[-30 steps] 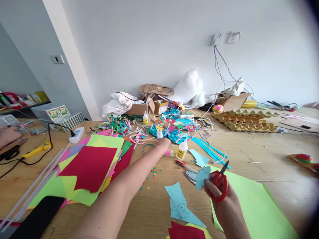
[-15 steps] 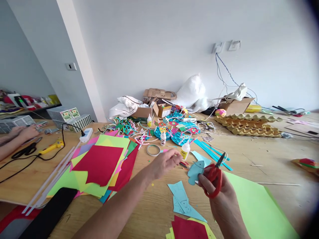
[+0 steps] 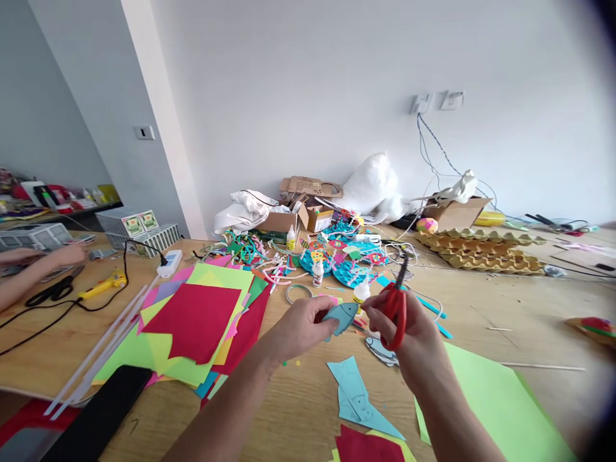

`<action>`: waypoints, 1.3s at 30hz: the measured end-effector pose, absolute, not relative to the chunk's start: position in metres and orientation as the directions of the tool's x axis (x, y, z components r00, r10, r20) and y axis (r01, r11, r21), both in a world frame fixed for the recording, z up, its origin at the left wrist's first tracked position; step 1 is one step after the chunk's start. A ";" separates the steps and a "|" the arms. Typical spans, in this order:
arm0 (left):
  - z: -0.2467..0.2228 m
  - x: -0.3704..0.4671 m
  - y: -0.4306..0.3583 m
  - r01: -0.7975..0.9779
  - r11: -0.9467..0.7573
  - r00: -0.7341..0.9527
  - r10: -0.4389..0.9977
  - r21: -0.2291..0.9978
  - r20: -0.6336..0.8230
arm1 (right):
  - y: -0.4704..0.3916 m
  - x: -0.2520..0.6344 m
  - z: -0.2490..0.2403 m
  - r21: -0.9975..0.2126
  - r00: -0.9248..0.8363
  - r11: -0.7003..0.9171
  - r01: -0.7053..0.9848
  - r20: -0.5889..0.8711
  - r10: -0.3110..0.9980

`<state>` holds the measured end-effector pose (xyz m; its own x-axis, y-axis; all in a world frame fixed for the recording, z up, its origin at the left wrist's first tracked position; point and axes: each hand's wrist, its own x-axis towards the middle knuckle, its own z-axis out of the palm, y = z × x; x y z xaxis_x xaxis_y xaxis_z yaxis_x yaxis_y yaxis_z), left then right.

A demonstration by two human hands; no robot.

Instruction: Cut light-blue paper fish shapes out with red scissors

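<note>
As the left hand [image 3: 301, 328] pinches a blue paper fish [image 3: 342, 314] between thumb and fingers just below and right of the frame's centre, the right hand [image 3: 414, 343] curls around red-handled scissors [image 3: 396, 317], blades pointing up. The right fingertips hover close to the fish's nose (whether they touch it, one cannot tell from this angle). On the wooden table just below the scissors lies a pale fish cutout [image 3: 381, 351] with dark drawn lines, partly hidden by the right hand. Nearer the bottom edge, pencil-marked blue paper scraps [image 3: 344, 375] overlap above a red sheet at lower centre. Behind the hands stand a glue bottle [image 3: 362, 289], partly blocked from view, and a smaller white bottle [image 3: 318, 274], with a roll of tape [image 3: 290, 299] to its left. A pile of coloured paper [image 3: 197, 317] spreads across the left of the frame; a light green sheet [image 3: 500, 404] fills the lower right. Stacked egg trays [image 3: 481, 250] sit at right, while a co-worker's hand [image 3: 72, 253] reaches in at far left, near a yellow glue gun [image 3: 103, 284].
</note>
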<state>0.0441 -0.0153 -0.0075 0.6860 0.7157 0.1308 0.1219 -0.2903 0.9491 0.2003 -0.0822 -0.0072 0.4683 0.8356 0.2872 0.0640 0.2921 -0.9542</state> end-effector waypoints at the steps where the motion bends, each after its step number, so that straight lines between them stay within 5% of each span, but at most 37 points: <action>1: -0.004 0.043 -0.016 0.167 -0.294 0.689 0.717 0.941 0.102 | -0.081 0.200 -0.003 -0.955 0.432 0.287 0.073 0.290 0.854; 6: -0.001 0.037 -0.016 0.185 -0.314 0.739 0.669 0.931 0.079 | -0.073 0.199 0.004 -0.961 0.304 0.249 0.120 0.275 0.912; 16: -0.011 0.059 -0.026 -0.315 -0.078 0.520 0.819 0.946 0.241 | -0.065 0.177 0.000 -0.869 0.607 0.478 -0.128 0.313 0.731; 26: -0.008 0.057 -0.024 -0.118 -0.171 0.258 0.946 0.978 0.197 | -0.077 0.175 0.002 -0.931 0.442 0.341 -0.129 0.253 0.860; 33: -0.002 0.052 -0.025 -0.034 -0.215 0.344 0.914 0.976 0.213 | -0.081 0.172 0.010 -0.962 0.363 0.261 -0.075 0.218 0.906; 39: 0.004 0.049 -0.025 -0.131 -0.323 0.446 0.825 0.937 0.347 | -0.076 0.165 0.013 -0.943 0.412 0.309 -0.122 0.235 0.880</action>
